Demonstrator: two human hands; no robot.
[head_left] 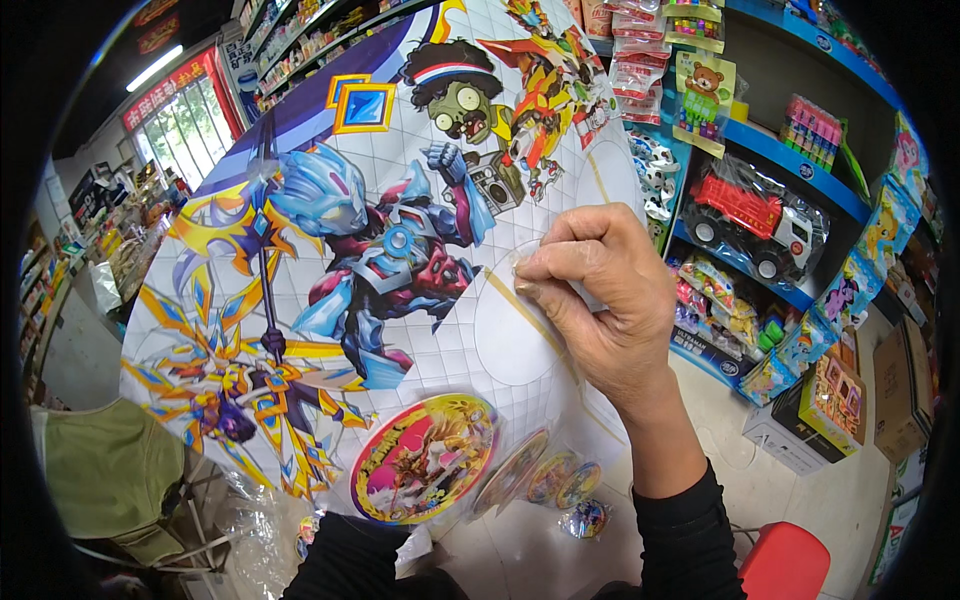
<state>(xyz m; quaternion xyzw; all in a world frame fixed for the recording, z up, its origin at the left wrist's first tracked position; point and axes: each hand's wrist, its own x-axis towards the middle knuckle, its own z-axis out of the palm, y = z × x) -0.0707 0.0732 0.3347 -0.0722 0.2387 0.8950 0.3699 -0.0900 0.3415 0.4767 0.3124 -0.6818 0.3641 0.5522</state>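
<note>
A large white poster sheet (pixel 450 350), printed with armoured figures and a cartoon zombie, stands tilted before me. My right hand (pixel 610 300) is in front of it, thumb and fingers pinched together beside a narrow tan strip (pixel 525 312). What the fingertips hold is too small to make out. White oval blanks lie around the strip. A round pink-and-gold picture disc (pixel 425 458) in clear wrapping hangs near the sheet's lower edge, with smaller discs (pixel 550 478) beside it. Of my left arm only the dark sleeve (pixel 345 558) shows; the hand is hidden behind the sheet and disc.
Blue store shelves (pixel 760 150) on the right hold a boxed toy truck (pixel 755 220) and hanging packets. Cardboard boxes (pixel 905 385) stand on the floor at right. A red stool (pixel 785 562) is at lower right, a green folding chair (pixel 110 460) at left.
</note>
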